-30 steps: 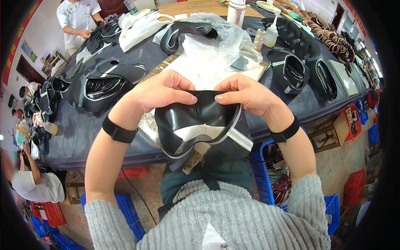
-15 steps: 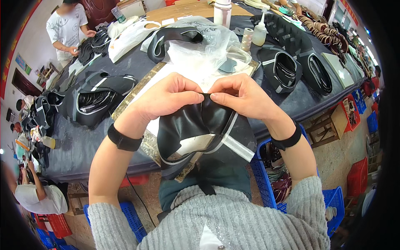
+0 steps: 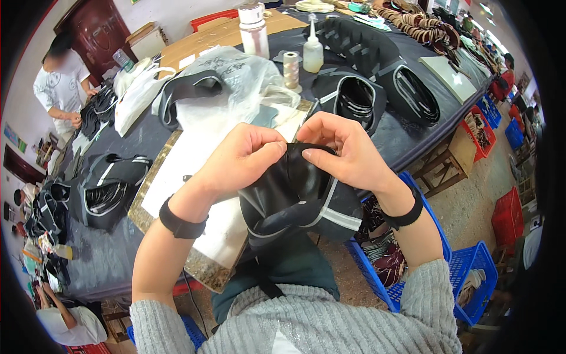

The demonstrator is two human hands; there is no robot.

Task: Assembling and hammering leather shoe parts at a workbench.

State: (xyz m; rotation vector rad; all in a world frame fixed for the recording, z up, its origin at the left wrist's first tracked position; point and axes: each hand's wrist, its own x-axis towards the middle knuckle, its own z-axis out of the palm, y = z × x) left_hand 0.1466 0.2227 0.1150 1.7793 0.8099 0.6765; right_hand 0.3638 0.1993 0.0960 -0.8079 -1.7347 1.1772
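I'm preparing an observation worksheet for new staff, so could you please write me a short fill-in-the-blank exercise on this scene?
1. The glossy piece held by the left hand and the right hand is coloured ____.
2. The bottle with the pointed nozzle stands to the ____ of the thread spool.
3. The crate partly hidden behind the right forearm is coloured ____.

Missing words: black; right; blue.

No readable text, labels, numbers, signs
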